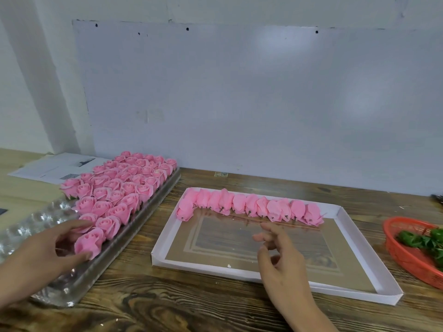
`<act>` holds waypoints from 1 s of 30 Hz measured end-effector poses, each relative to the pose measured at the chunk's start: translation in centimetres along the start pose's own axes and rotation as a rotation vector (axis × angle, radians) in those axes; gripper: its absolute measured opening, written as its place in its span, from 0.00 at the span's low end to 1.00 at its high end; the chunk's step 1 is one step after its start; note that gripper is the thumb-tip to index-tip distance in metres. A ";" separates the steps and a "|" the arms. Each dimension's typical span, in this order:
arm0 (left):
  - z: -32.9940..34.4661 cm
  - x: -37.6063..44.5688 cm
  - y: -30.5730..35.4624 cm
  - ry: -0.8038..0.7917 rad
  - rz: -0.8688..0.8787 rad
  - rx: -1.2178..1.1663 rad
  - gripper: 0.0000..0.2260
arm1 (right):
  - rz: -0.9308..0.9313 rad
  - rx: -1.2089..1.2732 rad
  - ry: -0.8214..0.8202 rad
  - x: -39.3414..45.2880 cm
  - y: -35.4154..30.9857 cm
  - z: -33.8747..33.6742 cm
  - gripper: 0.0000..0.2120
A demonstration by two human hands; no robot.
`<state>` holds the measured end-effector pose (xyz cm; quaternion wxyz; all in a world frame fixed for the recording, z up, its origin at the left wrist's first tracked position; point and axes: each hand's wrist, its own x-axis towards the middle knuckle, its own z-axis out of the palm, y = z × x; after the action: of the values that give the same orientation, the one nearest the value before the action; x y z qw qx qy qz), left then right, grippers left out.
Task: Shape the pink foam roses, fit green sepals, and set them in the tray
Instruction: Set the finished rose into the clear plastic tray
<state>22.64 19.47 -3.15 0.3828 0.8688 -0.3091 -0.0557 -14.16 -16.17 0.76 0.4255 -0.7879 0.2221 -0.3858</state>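
At the far left of the wooden tabletop [191, 307], the left hand [40, 255] reaches into the clear plastic blister tray [72, 291] of unshaped pink foam roses [124, 183], thumb and fingers [79, 226] curling round the nearest rose [90, 243]. It is probably light, soft and easily dented, so a gentle hold low around its base seems wisest. In the middle, the white cardboard tray [347, 292] holds a row of finished roses [249, 207] along its far edge. The right hand [280, 255] hovers above it, fingers loosely spread, holding nothing. Farther right, an orange basket [405, 257] contains green sepals [422, 240].
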 end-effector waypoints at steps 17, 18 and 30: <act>1.2 0.4 2.0 0.088 0.061 0.141 0.31 | -0.015 0.001 0.004 0.0 0.1 0.0 0.25; 1.2 0.6 1.5 0.073 0.053 0.135 0.34 | -0.014 0.002 0.005 0.0 0.1 0.0 0.25; 1.3 4.7 -5.1 -0.001 0.043 0.152 0.45 | -0.001 -0.002 -0.005 0.0 0.1 0.0 0.24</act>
<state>28.53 18.55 -7.00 0.3168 0.8884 -0.3313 -0.0242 -14.15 -16.24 0.66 0.4250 -0.7894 0.2212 -0.3837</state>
